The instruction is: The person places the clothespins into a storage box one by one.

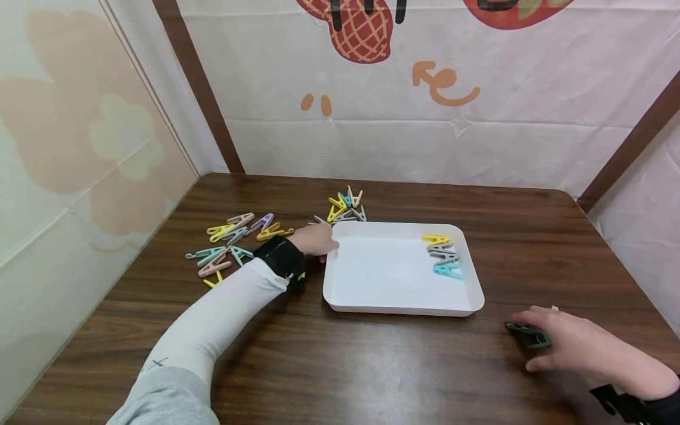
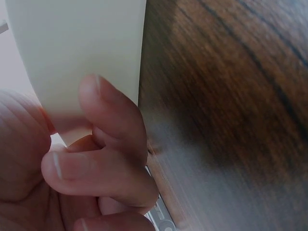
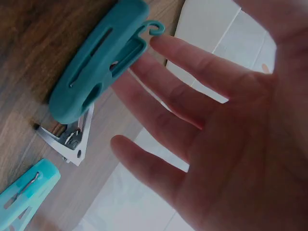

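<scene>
My left hand (image 1: 314, 239) grips the left edge of a white tray (image 1: 382, 265), thumb at the rim. In the left wrist view its fingers (image 2: 115, 166) curl against the tray's pale outer wall (image 2: 86, 43). Inside the tray's right side lie a yellow clothespin (image 1: 435, 239), grey clothespins (image 1: 445, 255) and a turquoise clothespin (image 1: 448, 270). Low over the table at the right, my right hand (image 1: 574, 342) spreads its nearly straight fingers around a dark green clothespin (image 1: 536, 336). In the right wrist view, fingertips reach the edge of this clothespin (image 3: 96, 62), which has a small hook.
Several mixed clothespins (image 1: 262, 222) lie left of the tray, beside my left forearm. Another cluster with yellow clothespins (image 1: 336, 212) sits behind the tray. Near the right hand, its wrist view shows a grey clothespin (image 3: 72, 139) and a turquoise clothespin (image 3: 29, 192) on the wooden table (image 1: 372, 360).
</scene>
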A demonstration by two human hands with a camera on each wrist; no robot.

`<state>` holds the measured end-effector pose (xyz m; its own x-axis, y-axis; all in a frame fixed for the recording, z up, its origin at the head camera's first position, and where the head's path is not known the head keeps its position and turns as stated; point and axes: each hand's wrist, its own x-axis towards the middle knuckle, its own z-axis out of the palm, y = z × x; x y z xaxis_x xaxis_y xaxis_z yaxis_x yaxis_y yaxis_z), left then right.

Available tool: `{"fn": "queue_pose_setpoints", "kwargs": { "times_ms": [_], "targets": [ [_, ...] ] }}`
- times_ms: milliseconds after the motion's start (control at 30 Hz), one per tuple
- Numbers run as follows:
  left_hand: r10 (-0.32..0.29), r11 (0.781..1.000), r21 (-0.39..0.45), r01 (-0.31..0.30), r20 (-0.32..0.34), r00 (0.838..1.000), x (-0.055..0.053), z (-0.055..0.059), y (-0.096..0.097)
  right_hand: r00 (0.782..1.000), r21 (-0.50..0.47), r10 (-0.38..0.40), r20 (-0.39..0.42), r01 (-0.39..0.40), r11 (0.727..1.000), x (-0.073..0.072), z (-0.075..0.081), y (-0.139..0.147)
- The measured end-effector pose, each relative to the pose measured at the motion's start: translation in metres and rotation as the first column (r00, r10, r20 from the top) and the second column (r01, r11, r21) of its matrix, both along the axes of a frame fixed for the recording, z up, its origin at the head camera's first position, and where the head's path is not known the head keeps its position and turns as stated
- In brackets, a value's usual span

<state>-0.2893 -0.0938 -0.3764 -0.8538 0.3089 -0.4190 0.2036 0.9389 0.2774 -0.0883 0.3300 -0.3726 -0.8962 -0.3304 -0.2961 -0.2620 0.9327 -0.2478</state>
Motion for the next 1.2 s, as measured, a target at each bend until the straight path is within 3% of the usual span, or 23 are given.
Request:
{"fn": "queue_pose_setpoints", "kwargs": {
  "times_ms": [100,333,667,900,1200],
  "targets": [
    [0.0,1.0,-0.013,0.0,-0.001,1.0,0.0,0.002,0.001,0.999,0.027,0.034,-0.005,-0.034,0.999,0.001,-0.002,0.0],
    [0.007,1.0,-0.003,-0.007,0.008,1.0,0.001,0.001,0.0,0.963,0.091,0.173,-0.205,-0.158,0.983,0.003,-0.008,-0.003],
    [0.016,1.0,0.01,-0.016,0.015,1.0,0.001,0.002,-0.001,0.966,0.088,0.147,-0.214,-0.131,0.988,0.001,-0.007,-0.006],
    [0.013,1.0,-0.005,-0.013,0.013,1.0,0.003,0.006,0.001,0.976,0.001,0.113,-0.185,-0.115,0.993,-0.007,0.012,-0.012],
    [0.027,1.0,0.007,-0.027,0.015,1.0,0.003,0.005,0.0,0.937,-0.038,0.123,-0.326,-0.143,0.989,-0.034,0.039,-0.024]
  ]
}}
